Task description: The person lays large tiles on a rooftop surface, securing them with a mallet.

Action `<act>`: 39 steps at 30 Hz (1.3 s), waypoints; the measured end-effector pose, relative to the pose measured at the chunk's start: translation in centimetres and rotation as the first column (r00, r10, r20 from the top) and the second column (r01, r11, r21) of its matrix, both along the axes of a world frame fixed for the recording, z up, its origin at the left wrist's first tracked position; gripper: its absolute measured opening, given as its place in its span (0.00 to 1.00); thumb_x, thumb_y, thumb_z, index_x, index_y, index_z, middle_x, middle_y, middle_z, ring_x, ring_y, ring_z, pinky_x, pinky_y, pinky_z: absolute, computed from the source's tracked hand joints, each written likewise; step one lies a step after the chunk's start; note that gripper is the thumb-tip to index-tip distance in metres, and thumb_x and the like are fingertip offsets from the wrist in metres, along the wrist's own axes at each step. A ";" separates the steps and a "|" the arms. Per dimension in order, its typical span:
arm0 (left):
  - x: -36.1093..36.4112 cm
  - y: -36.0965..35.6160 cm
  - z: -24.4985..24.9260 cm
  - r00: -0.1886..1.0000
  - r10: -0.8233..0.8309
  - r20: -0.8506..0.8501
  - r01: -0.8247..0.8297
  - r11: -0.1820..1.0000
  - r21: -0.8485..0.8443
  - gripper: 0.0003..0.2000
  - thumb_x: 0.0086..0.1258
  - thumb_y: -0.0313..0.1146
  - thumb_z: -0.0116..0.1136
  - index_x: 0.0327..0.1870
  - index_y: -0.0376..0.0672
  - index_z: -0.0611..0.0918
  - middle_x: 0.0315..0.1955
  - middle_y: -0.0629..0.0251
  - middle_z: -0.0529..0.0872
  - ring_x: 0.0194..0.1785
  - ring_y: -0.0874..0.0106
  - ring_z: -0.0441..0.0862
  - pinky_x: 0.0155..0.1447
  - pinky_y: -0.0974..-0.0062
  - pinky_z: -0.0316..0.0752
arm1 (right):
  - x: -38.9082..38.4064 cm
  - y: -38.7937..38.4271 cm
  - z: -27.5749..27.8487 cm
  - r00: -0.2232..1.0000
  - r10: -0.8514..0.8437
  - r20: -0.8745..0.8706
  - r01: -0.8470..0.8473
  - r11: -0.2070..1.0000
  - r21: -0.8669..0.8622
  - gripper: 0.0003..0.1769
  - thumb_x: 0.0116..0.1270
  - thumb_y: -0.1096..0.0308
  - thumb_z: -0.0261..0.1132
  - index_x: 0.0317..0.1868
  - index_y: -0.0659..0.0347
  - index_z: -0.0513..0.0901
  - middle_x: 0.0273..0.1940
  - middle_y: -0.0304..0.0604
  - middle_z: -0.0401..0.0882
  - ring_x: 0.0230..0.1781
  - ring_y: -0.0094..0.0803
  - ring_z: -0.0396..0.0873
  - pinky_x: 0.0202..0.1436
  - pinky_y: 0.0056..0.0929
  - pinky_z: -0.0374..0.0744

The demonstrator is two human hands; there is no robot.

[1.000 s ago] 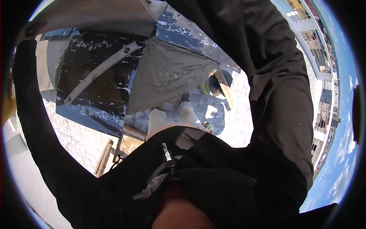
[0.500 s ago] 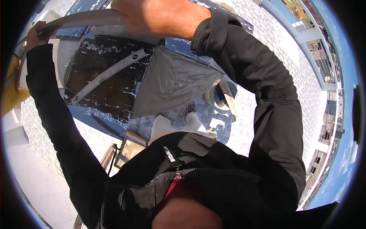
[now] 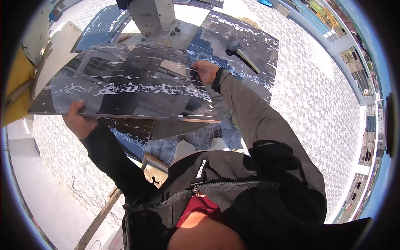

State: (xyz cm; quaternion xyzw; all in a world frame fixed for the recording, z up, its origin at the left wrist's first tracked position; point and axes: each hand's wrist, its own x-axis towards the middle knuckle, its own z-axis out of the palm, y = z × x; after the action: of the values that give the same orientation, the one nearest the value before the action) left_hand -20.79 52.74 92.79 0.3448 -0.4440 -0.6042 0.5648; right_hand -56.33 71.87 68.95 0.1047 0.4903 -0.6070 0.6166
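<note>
The left hand point(image 3: 81, 121) and right hand point(image 3: 206, 71) are holding a dark tile point(image 3: 137, 85) above the floor point(image 3: 310, 79), by near edge and right end. Slick gloss (the face is looking polished) could be causing a slip, chipping it against the laid tile point(image 3: 252, 37) bearing a mallet point(image 3: 245, 57).

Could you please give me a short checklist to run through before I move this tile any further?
1. Left hand grips the tile: ok, at the near edge, thumb on top.
2. Right hand grips the tile: ok, at its right end.
3. Mallet apart from the held tile: ok, lying on another dark tile to the right.
4. Mortar in full view: not ok, the held tile covers most of it.
5. Underside of the held tile clean: cannot tell, it faces away.
6. Footing secure: cannot tell, the shoes barely show.
</note>
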 end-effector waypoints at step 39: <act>15.8 39.2 -26.2 0.878 0.296 -0.377 0.040 0.739 0.673 0.31 0.70 0.58 0.57 0.61 0.39 0.77 0.58 0.59 0.81 0.59 0.58 0.79 0.66 0.56 0.73 | 12.7 48.7 -1.6 0.396 -0.569 -0.721 0.837 0.547 0.028 0.25 0.78 0.54 0.49 0.52 0.71 0.78 0.47 0.46 0.80 0.43 0.39 0.81 0.50 0.39 0.81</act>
State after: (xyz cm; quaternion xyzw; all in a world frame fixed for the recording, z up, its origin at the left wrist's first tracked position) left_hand -4.94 91.95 66.63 0.3996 -0.0281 -0.7439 0.5350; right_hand -43.59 120.62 67.31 0.2137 0.6816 -0.6980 0.0507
